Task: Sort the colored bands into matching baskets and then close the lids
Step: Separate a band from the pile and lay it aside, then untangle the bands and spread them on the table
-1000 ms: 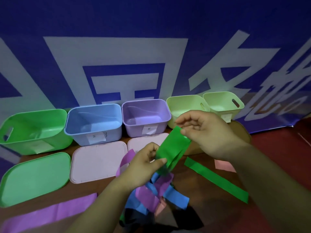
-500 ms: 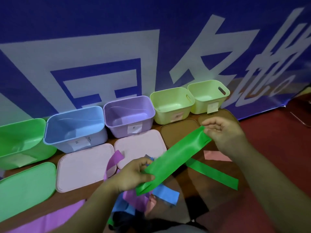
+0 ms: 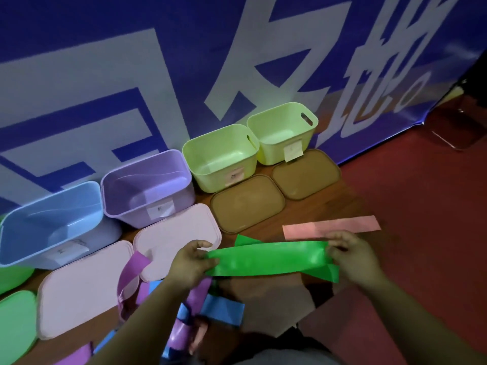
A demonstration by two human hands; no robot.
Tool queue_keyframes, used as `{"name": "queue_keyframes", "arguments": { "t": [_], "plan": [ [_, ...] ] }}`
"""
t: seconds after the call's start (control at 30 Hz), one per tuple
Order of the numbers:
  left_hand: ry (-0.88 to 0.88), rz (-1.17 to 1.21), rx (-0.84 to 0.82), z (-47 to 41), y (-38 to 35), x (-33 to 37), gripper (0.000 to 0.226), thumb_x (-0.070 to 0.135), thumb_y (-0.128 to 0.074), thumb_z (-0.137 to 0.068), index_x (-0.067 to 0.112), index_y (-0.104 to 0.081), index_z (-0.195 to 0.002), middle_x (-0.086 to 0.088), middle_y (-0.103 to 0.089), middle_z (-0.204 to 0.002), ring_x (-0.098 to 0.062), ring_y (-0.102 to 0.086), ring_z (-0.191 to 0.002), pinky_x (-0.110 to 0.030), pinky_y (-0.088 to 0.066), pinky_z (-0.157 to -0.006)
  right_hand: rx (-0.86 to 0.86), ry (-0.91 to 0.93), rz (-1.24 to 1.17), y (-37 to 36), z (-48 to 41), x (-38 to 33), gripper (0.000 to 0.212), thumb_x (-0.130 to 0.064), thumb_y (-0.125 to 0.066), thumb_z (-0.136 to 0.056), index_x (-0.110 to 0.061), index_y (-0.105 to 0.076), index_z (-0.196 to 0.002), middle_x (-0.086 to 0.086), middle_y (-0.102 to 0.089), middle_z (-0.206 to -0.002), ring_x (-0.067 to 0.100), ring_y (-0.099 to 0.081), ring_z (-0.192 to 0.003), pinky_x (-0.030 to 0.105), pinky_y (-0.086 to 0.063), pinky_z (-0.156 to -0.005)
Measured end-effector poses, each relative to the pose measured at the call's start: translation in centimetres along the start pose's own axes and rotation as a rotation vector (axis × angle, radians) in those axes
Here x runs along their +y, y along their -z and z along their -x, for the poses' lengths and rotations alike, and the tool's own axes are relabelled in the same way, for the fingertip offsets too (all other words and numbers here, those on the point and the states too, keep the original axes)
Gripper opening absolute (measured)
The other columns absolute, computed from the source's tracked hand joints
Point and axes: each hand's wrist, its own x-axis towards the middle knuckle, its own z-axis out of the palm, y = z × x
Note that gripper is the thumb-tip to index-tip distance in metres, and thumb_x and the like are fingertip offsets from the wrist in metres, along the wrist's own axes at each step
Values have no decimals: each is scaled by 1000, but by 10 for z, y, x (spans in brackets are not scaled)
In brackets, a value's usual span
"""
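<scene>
A blue banner (image 3: 184,61) with large white characters, cut off and unreadable, fills the view from nine to two o'clock, and below it the blue (image 3: 50,222), purple (image 3: 147,185) and two yellow-green baskets (image 3: 221,156) each carry a small white label too blurred to read. Near centre, the left hand (image 3: 191,264) pinches one end of a green band (image 3: 268,258), held level above the table, and the right hand (image 3: 353,256) pinches the other end at three o'clock. A pink band (image 3: 332,227) lies just beyond.

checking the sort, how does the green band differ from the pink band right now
The green band is held stretched between the left hand and right hand; the pink band lies flat and untouched. The green band looks wider and glossy, the pink band narrower and matte. Both are long strips, and neither is in a basket.
</scene>
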Motion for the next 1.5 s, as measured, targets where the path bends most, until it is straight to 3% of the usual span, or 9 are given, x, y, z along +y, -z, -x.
{"name": "queue_keyframes", "arguments": {
  "t": [0.17, 0.4, 0.6, 0.67, 0.73, 0.83, 1.0, 1.17, 1.5],
  "plan": [
    [40, -56, 78, -26, -38, 10, 36, -21, -61, -82, 4, -57, -107, -21, -56, -86, -28, -60, -67, -32, -51, -48, -20, -49, 46, 13, -2, 45, 29, 4, -65, -86, -24, -69, -92, -5, -69, -89, 17, -64, -79, 29, -50, -68],
    [-131, -532, 177, -66, -70, 13, 31, -9, -62, -81, 21, -66, -88, -9, -69, -85, -27, -65, -79, -26, -48, -65, -68, -111, 161, 16, -13, 72, 40, 8, -66, -80, -32, -64, -80, -14, -66, -84, 7, -61, -76, 3, -42, -63],
    [-153, -725, 106, -72, -76, 3, 31, -1, -69, -80, 20, -69, -103, -3, -69, -98, -24, -65, -92, -29, -50, -83, -173, -93, 353, 15, -20, 75, 34, -13, -73, -79, -21, -69, -112, -10, -62, -104, 4, -53, -89, -2, -36, -64],
    [-188, -723, 95, -61, -77, 7, 27, 5, -71, -80, 24, -69, -99, 2, -68, -92, -15, -65, -89, -21, -46, -77, -181, -44, 360, 11, -21, 67, 35, -12, -74, -77, -21, -70, -111, -5, -65, -106, 7, -58, -91, -1, -35, -69],
    [-255, -726, 72, -47, -71, 9, 28, 15, -68, -75, 40, -65, -87, 11, -69, -86, 3, -66, -83, -9, -44, -73, -212, 23, 357, 1, -23, 59, 35, -13, -75, -74, -21, -70, -107, -1, -69, -104, 15, -64, -94, 15, -46, -77],
    [-238, -707, 97, -27, -54, 8, 29, 17, -71, -74, 42, -67, -90, 8, -70, -87, -2, -67, -79, -9, -48, -74, -320, 79, 397, -18, -23, 32, 33, -33, -68, -75, -28, -65, -108, -6, -65, -102, 15, -61, -96, 31, -50, -83],
    [-222, -820, 201, 12, -20, 4, 26, 20, -75, -81, 24, -68, -106, 6, -65, -94, -12, -62, -80, -29, -52, -77, -467, 193, 478, -69, -15, -9, 39, -35, -68, -80, -28, -63, -119, -7, -67, -117, 15, -61, -110, 27, -46, -93],
    [-160, -772, 302, 47, 33, -22, 42, 24, -78, -81, 18, -65, -121, 3, -64, -113, -16, -63, -100, -22, -44, -86, -603, 320, 506, -122, 4, -44, 30, -27, -71, -82, -23, -67, -111, -6, -69, -111, 13, -64, -103, 16, -41, -81],
    [-98, -648, 418, 101, 116, -62, 38, 27, -73, -86, 26, -61, -122, 15, -58, -116, -3, -59, -101, -19, -44, -85, -671, 441, 523, -212, 46, -92, 31, -33, -70, -76, -33, -64, -106, -10, -70, -97, 12, -66, -87, 34, -53, -80]
  ]
}}
